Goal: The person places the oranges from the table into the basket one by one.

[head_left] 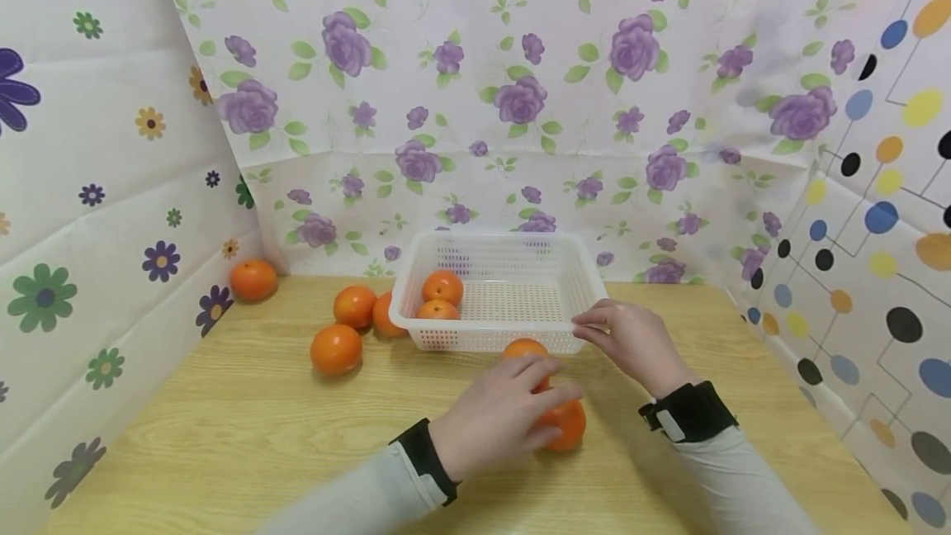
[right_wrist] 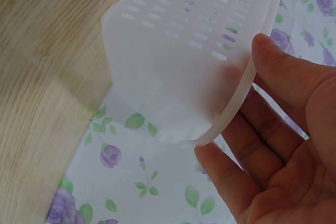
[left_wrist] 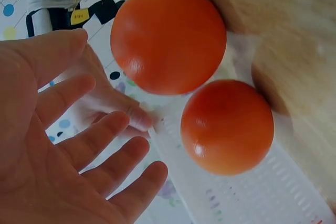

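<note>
My right hand (head_left: 631,341) pinches the rim of a white slotted plastic basket (head_left: 483,337) at its front right corner. In the right wrist view, the thumb (right_wrist: 278,64) and fingers lie either side of that rim. In front of the basket, my left hand (head_left: 498,411) is over the table with its fingers spread. Beside those fingers sit two oranges, a nearer orange (head_left: 568,426) and a farther orange (head_left: 524,347), partly covered by the hand in the head view. A gap shows between the left fingers (left_wrist: 131,153) and both oranges in the left wrist view.
Two oranges (head_left: 442,287) lie inside the basket at its left end. Left of it on the wooden table (head_left: 223,403) are several more: a front orange (head_left: 337,350), others near the basket, and a far orange (head_left: 253,280) in the back corner. Patterned cloth (head_left: 475,106) walls in three sides.
</note>
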Demonstrator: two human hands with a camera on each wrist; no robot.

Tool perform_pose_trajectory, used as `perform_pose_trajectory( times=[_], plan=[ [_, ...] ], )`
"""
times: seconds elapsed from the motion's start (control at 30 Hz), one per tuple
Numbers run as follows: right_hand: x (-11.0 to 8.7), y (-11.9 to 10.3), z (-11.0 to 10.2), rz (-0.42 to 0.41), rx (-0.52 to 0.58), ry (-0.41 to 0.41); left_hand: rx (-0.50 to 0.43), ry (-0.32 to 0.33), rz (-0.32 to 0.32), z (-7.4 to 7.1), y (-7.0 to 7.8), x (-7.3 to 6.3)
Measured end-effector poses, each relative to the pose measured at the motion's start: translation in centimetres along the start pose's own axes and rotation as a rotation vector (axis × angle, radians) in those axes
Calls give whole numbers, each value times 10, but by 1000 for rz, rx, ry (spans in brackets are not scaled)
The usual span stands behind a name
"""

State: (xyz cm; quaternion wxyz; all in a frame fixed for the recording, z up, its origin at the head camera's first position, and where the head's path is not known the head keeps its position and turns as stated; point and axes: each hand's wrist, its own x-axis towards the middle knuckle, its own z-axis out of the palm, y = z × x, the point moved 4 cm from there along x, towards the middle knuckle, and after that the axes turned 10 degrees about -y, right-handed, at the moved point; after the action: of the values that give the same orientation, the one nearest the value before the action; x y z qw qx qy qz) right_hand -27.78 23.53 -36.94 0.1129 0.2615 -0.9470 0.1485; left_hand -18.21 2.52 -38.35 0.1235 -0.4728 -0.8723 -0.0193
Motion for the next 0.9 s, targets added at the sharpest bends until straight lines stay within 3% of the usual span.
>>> perform_pose_trajectory(
  times=[0.27, 0.9],
  plan=[
    [1, 0, 1, 3, -3, -2, -40, -50, 3, 9, 2, 1],
    [2, 0, 0, 38, -2, -26, -30, -54, 5, 20, 5, 2]
  ],
)
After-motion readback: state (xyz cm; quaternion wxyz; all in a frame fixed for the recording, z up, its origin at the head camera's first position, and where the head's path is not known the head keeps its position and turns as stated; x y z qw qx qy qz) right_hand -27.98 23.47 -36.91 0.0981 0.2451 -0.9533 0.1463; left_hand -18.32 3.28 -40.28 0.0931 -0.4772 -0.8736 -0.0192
